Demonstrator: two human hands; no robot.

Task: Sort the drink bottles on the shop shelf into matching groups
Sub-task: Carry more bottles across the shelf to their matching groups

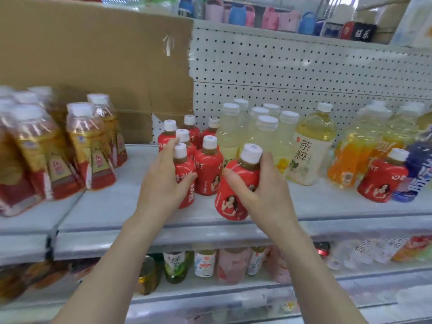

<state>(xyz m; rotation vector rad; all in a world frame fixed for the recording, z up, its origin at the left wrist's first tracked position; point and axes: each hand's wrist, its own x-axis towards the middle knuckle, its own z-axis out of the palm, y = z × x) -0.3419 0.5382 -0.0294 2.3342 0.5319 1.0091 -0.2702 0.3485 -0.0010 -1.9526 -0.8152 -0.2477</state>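
Two red bottles in your hands. Your left hand curls round front bottle of red group, steadying it. Your right hand grips tilted red bottle at near edge of shelf, just right of group, probably to join it. Stray red bottle stands far right.

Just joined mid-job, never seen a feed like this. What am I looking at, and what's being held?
There is no machine: one camera on a person's head looks forward and down at their bare hands. The left hand grips the front red bottle of a red cluster on the grey shelf. The right hand holds a tilted red bottle just beside that cluster. Pale yellow bottles stand behind, shrink-wrapped packs on the left, and one stray red bottle stands far right.
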